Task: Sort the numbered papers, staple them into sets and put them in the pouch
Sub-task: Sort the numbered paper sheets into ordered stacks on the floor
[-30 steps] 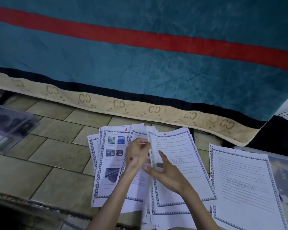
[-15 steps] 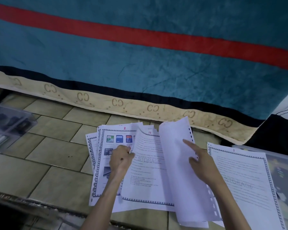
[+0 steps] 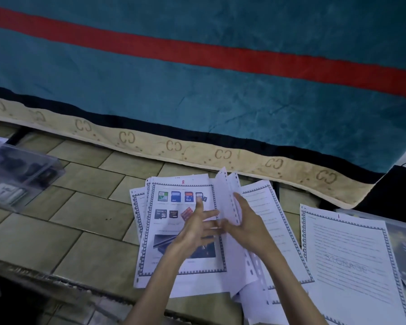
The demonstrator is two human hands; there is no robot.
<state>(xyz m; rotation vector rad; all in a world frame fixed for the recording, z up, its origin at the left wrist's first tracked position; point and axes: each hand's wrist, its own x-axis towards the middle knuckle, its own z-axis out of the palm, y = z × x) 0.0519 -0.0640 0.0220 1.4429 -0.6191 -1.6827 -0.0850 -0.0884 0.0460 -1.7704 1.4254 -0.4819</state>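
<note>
White sheets with punched edges stand half-lifted between both hands, over the fanned pile on the tiled floor — likely to uncover page numbers. The right hand grips them from behind; the left hand spreads released fingers above page 8. Page 1 lies apart — apparently already sorted.
</note>
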